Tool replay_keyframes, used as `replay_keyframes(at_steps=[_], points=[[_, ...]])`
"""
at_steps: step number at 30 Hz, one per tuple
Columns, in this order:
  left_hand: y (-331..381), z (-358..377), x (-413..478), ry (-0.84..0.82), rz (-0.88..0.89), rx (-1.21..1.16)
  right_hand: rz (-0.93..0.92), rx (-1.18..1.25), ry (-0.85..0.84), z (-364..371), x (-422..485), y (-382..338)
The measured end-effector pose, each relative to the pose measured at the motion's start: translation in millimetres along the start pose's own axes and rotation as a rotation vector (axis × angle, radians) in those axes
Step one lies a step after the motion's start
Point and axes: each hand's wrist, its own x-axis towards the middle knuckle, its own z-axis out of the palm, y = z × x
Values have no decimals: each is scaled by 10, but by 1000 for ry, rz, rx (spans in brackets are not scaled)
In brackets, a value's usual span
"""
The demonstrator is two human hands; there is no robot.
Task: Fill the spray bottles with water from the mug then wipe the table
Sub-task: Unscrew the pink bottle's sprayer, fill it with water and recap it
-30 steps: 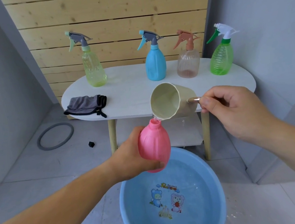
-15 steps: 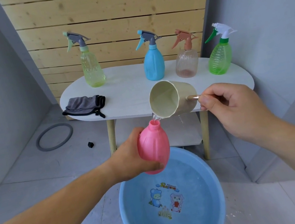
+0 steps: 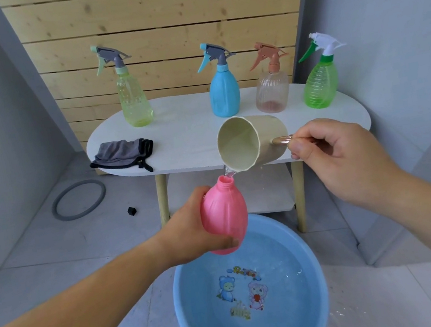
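Observation:
My left hand [image 3: 189, 233] grips a pink spray bottle [image 3: 224, 216] with no spray head, held upright above a blue basin [image 3: 317, 274] of water. My right hand [image 3: 336, 157] pinches the handle of a beige mug [image 3: 264, 138], tipped on its side with its mouth toward me. A thin stream of water falls from the mug's lip into the pink bottle's open neck. On the white table [image 3: 191, 144] stand a yellow-green bottle [image 3: 134, 102], a blue bottle [image 3: 224, 93], a clear pink bottle [image 3: 272, 91] and a green bottle [image 3: 320, 83], all with spray heads on.
A grey cloth [image 3: 121, 154] lies on the table's left end. A grey ring [image 3: 79, 200] and a small black cube [image 3: 132, 210] lie on the tiled floor to the left. Grey walls close in both sides; wooden slats stand behind the table.
The mug has tipped a little further and the stream keeps running into the pink bottle. Both hands have stayed almost in place.

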Motion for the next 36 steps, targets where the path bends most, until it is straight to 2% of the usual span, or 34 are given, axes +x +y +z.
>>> replay_keyframes(at_steps=[36], points=[[-17, 28, 9, 3, -6, -1, -207, -74, 48, 36, 13, 55]])
